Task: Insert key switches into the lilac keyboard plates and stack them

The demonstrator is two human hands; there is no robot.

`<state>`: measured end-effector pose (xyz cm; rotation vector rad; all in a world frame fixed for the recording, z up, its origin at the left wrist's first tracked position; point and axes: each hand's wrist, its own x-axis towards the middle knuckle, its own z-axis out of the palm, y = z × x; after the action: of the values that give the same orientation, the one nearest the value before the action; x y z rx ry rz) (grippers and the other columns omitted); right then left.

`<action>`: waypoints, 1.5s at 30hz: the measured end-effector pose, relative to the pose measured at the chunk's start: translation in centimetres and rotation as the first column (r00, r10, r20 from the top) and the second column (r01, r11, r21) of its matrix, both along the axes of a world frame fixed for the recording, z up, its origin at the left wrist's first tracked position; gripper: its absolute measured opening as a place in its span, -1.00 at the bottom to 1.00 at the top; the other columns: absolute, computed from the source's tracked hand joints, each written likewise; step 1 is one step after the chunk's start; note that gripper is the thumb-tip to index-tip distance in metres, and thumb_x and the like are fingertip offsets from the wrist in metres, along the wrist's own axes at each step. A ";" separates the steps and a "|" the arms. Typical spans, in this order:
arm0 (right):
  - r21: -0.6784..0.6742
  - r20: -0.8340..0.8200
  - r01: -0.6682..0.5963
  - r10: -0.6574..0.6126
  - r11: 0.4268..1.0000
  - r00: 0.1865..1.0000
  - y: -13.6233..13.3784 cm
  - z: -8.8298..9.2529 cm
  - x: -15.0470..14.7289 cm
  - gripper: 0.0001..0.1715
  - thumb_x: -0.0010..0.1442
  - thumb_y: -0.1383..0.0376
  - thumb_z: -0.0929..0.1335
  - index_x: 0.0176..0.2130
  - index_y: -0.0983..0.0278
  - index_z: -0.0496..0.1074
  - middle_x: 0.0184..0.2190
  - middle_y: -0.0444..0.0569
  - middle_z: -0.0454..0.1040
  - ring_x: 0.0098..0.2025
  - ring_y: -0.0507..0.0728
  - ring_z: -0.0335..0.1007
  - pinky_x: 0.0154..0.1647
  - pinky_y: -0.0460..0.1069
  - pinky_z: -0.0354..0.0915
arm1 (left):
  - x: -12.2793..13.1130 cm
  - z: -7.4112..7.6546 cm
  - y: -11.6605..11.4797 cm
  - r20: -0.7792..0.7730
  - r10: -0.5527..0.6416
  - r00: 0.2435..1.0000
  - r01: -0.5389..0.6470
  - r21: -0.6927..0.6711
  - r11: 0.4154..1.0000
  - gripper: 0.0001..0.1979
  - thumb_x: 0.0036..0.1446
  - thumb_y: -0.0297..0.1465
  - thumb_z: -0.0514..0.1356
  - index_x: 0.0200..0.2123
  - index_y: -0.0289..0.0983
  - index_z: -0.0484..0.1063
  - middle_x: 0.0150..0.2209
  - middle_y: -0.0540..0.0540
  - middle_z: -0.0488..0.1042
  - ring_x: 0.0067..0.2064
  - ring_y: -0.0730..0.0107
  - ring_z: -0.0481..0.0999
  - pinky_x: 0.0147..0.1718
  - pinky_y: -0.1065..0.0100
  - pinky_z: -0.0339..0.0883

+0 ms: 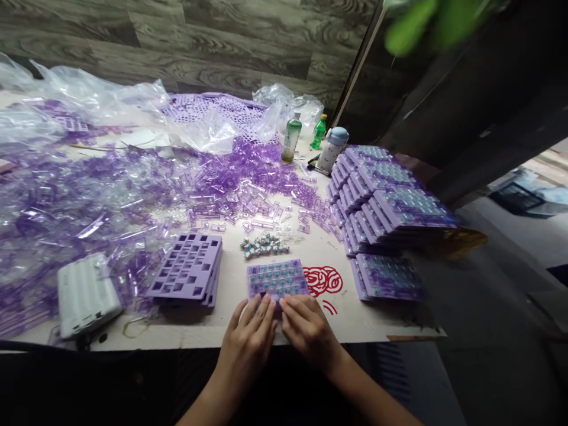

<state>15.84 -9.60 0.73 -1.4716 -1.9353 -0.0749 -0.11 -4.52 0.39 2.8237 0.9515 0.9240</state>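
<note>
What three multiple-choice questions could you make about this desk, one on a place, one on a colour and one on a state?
1. Where is the stack of empty purple plates relative to the left hand?
A. To its left
B. To its right
C. Beneath it

2. What colour is the swirl mark beside the right hand?
A. Green
B. Blue
C. Red

3. What state is the purple plate under both hands in?
A. Its holes are bare
B. Its holes are filled with switches
C. It is wrapped in plastic

Answers:
1. A, the stack lies left of that hand.
2. C, the mark shows red.
3. B, blue-centred keyboard switches fill its rows.
</note>
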 end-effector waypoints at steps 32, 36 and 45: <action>-0.441 0.119 -0.130 0.202 0.888 0.972 21.9 2.6 0.5 -0.92 0.01 0.38 0.48 -0.46 0.32 0.50 -0.45 -0.03 0.48 -0.33 0.11 0.34 -0.28 -0.04 0.17 | -1.5 -0.9 2.7 0.320 -0.040 0.947 0.199 -0.482 0.853 -0.71 0.17 -0.48 0.07 -0.02 -0.25 0.32 -0.15 -0.17 0.42 -0.11 0.31 0.44 -0.13 0.29 0.39; -0.419 -0.075 -0.162 0.144 0.893 0.987 19.2 4.5 0.8 -0.88 0.06 0.39 0.45 -0.34 0.34 0.43 -0.43 -0.10 0.46 -0.39 0.03 0.34 -0.37 -0.10 0.20 | -1.8 -0.7 2.8 0.411 0.053 0.910 0.230 -0.608 0.759 -0.74 0.15 -0.42 0.10 -0.06 -0.25 0.34 -0.16 -0.17 0.42 -0.13 0.31 0.44 -0.15 0.28 0.37; -0.236 -0.307 -0.535 0.460 0.811 0.833 8.3 6.9 -0.7 -0.88 0.18 0.28 0.36 -0.29 0.30 0.37 -0.38 -0.03 0.40 -0.30 0.06 0.33 -0.30 -0.07 0.30 | -1.8 2.5 3.8 0.502 0.597 0.626 0.584 -0.809 0.067 -0.68 0.05 -0.18 0.20 -0.21 -0.30 0.45 -0.28 -0.11 0.52 -0.22 0.32 0.49 -0.23 0.39 0.33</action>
<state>15.17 -1.32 7.59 -1.0375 -2.1334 0.6515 -1.87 -0.71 2.84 0.8639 0.8335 0.7797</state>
